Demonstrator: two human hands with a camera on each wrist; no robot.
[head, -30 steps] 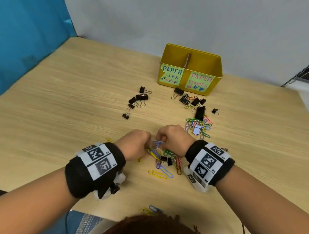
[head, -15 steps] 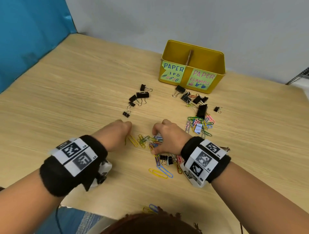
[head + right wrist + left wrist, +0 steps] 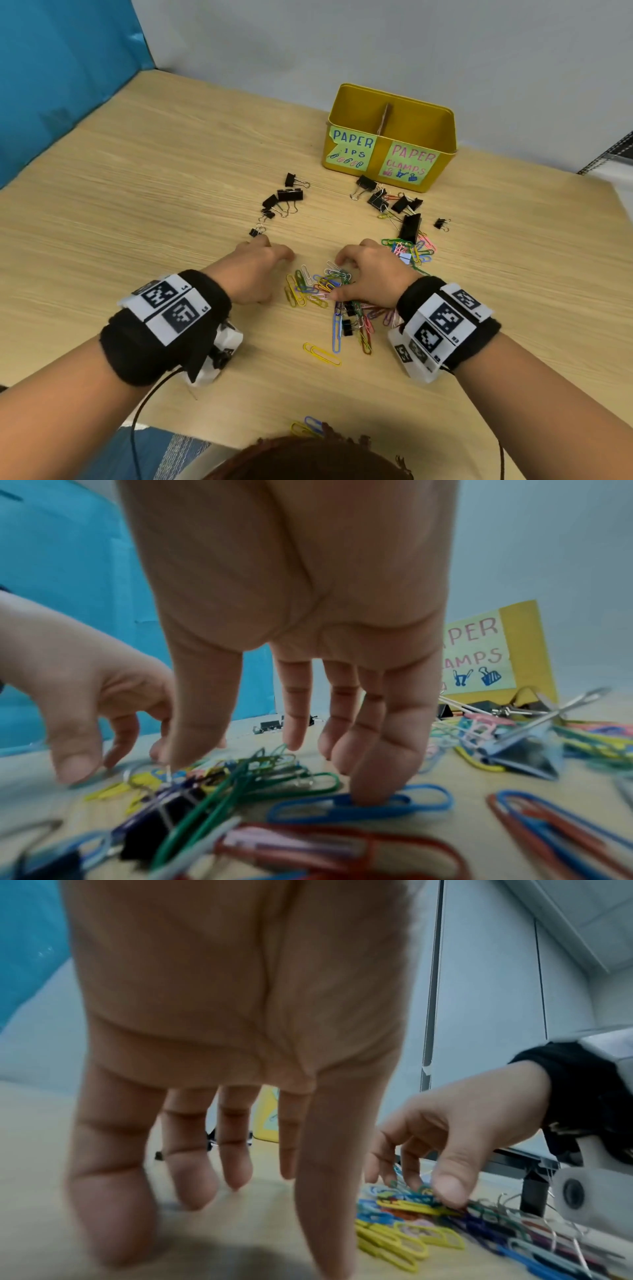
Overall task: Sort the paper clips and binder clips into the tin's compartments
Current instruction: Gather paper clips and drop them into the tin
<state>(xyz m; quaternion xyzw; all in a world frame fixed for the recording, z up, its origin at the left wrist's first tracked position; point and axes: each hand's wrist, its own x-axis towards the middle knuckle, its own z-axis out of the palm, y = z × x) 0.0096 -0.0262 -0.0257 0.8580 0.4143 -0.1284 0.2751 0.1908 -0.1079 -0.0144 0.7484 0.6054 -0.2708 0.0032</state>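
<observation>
— What are your hands doing?

— My left hand [image 3: 255, 270] hangs spread over bare table [image 3: 137, 205], holding nothing. My right hand [image 3: 368, 275] is loosely spread too, fingertips down on the paper clips [image 3: 320, 284], nothing gripped.

— How would you gather them?

— Rake the heap between both hands, leaving out its tangled binder clips [image 3: 349, 310], then carry them to the tin [image 3: 390, 137], left compartment.

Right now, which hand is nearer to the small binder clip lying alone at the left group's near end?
Left. The left hand has its fingertips just beside that small binder clip; the right hand is far to its right, over the paper clip pile.
</observation>
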